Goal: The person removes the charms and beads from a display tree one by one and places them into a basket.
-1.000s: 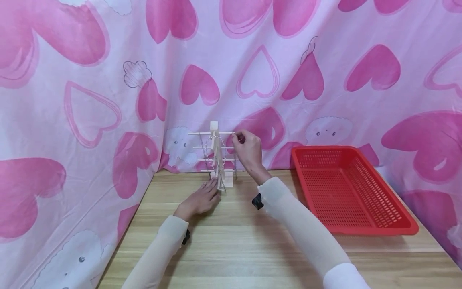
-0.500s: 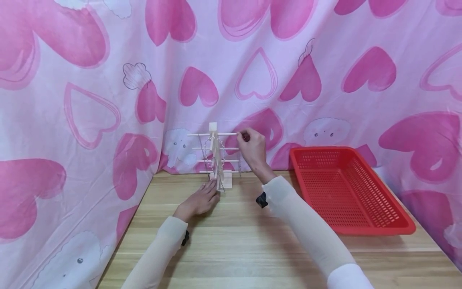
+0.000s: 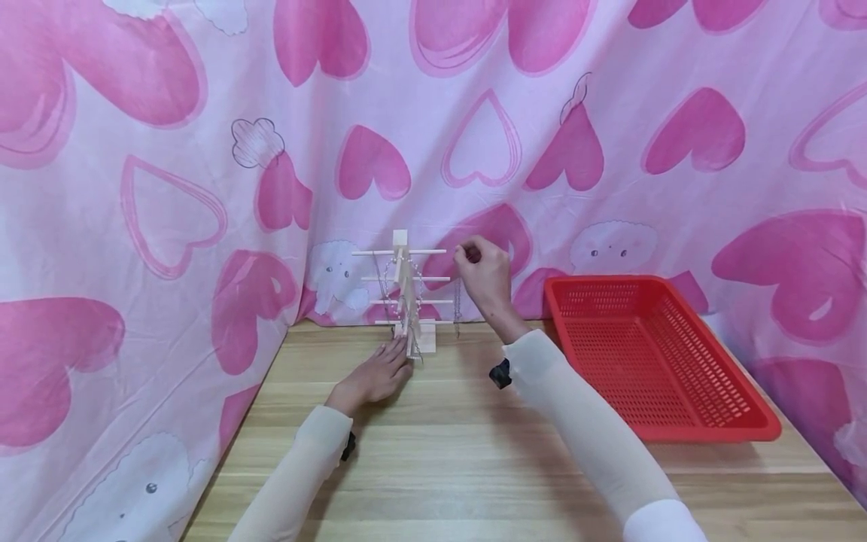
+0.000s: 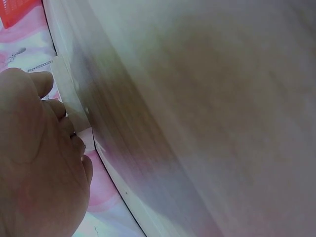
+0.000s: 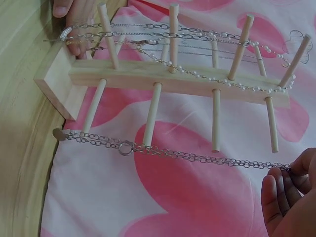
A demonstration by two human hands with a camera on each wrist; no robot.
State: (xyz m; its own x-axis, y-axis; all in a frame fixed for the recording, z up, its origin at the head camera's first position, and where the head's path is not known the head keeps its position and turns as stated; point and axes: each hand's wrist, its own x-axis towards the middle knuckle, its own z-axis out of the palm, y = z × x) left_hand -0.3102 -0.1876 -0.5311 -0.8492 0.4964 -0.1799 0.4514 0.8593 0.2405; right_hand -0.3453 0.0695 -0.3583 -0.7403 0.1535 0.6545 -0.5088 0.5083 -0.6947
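A pale wooden jewelry stand (image 3: 400, 238) with round pegs on several sides stands upright at the back of the table. Silver chains and a beaded pearl-like necklace (image 5: 212, 80) hang from its pegs. My right hand (image 3: 486, 275) is just off the end of the top right peg, pinching a silver chain necklace (image 5: 197, 158) between thumb and finger. This necklace hangs straight down beside the right peg tips, with a ring midway and a round pendant (image 5: 59, 134) at its bottom. My left hand (image 3: 379, 373) rests on the stand's base with its fingers extended.
A red perforated plastic basket (image 3: 677, 434) sits at the right of the wooden table (image 3: 433, 467). Pink heart-print cloth (image 3: 203, 301) hangs behind and along the left side, close behind the stand.
My right hand has moved right from the top peg's tip, and the silver chain necklace has come off that peg with it. My left hand stays on the base.
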